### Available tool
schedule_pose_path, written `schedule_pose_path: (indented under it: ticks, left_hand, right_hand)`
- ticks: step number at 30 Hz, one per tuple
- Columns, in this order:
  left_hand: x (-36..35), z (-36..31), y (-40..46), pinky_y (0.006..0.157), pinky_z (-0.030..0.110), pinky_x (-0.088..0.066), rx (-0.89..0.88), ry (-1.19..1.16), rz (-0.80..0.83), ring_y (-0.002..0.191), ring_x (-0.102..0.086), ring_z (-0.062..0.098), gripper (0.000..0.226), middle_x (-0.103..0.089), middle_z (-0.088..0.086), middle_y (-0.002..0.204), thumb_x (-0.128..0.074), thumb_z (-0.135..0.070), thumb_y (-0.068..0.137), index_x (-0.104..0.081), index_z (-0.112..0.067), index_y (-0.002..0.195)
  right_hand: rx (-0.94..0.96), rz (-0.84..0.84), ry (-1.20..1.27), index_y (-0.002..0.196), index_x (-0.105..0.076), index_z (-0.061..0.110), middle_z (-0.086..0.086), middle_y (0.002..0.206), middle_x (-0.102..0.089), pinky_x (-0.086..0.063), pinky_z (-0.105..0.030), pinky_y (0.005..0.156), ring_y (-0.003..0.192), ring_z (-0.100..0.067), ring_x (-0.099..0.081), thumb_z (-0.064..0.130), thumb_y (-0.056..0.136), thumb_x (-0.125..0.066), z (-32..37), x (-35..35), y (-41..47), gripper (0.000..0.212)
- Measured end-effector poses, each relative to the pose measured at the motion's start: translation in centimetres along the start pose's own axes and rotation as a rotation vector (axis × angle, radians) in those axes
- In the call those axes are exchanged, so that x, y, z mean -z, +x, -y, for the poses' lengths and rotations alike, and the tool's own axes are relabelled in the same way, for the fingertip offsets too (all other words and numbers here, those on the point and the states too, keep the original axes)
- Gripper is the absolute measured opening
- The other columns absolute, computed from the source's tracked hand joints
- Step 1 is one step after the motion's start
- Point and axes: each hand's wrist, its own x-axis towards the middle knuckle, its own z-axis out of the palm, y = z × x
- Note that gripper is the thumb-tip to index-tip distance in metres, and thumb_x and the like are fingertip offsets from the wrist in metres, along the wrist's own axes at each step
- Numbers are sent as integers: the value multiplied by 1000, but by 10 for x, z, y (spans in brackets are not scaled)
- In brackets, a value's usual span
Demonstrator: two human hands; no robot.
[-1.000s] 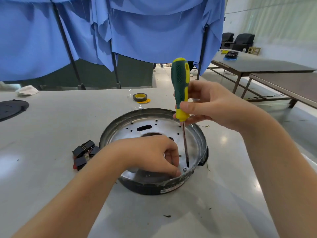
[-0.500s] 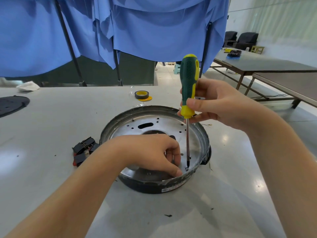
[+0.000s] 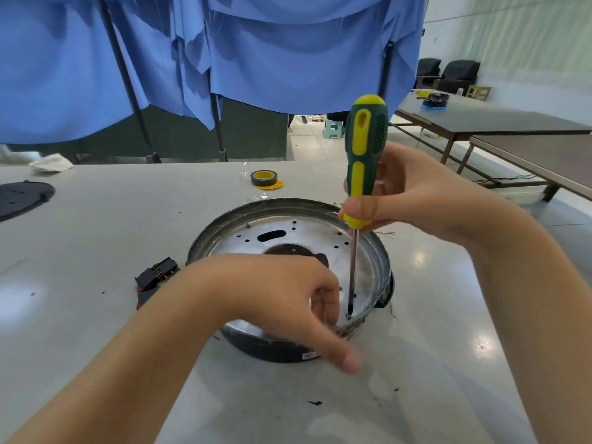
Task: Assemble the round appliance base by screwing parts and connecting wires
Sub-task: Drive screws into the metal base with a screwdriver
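Since the earlier frame the left hand (image 3: pixel 288 302) has shifted: its thumb now reaches out past the near rim of the round appliance base (image 3: pixel 378 261) while its fingers curl, pinching near the tip of the screwdriver (image 3: pixel 363 161), whether on anything I cannot tell. The right hand (image 3: pixel 413 200) grips the upright green-and-yellow handle, blade down on the base's silvery perforated plate. The base sits mid-surface (image 3: pixel 96 238), near a tape roll (image 3: pixel 263 178), black clips (image 3: pixel 157 275), blue drapes (image 3: pixel 288 59) behind.

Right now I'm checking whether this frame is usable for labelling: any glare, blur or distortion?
Head view: ceiling-light glare spots on the table; left hand thumb tip motion-blurred; wide-angle bending at the edges; screwdriver and metal base sharp.
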Motion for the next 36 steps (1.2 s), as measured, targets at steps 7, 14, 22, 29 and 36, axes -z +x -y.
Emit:
schedule_pose_path:
  ticks: [7, 14, 22, 29, 36]
  left_hand:
    - [-10, -7, -5, 45, 17, -38, 5, 244, -118, 57, -52, 3, 12, -60, -8, 74, -67, -18, 74, -57, -24, 76]
    - [-8, -7, -6, 48, 18, -36, 26, 234, -84, 62, -52, 5, 13, -59, -8, 77, -69, -20, 76, -58, -24, 79]
    - [-8, -4, -7, 47, 18, -36, 72, 238, -49, 57, -50, 5, 11, -59, -10, 74, -69, -25, 78, -59, -22, 82]
    - [-8, -2, -6, 47, 16, -34, 86, 212, -29, 59, -53, 2, 29, -61, -12, 76, -74, -50, 75, -58, -26, 79]
    - [1, 1, 2, 71, 29, -53, 23, -20, -26, 76, -63, 6, 42, -69, -10, 86, -49, -65, 87, -67, -27, 93]
  right_hand:
    - [34, 42, -25, 95, -65, 31, 5, 86, -72, -56, -25, 70, 83, -20, -72, 9, 70, -75, 4, 4, -4, 35]
    - [-58, 128, 33, 116, -54, 13, -9, 101, -72, -54, -29, 80, 100, -30, -68, 0, 78, -60, 4, 12, -6, 41]
    - [-1, -12, -43, 90, -71, 27, 13, 79, -69, -53, -20, 73, 77, -7, -67, 26, 70, -71, 6, 0, -1, 21]
    - [14, 15, 40, 123, -56, 13, -5, 107, -72, -55, -28, 80, 100, -24, -69, 7, 83, -57, 6, 1, -4, 41]
    - [32, 211, 189, 130, -49, 11, -10, 119, -67, -52, -36, 93, 112, -27, -63, 6, 89, -50, 3, -1, -3, 42]
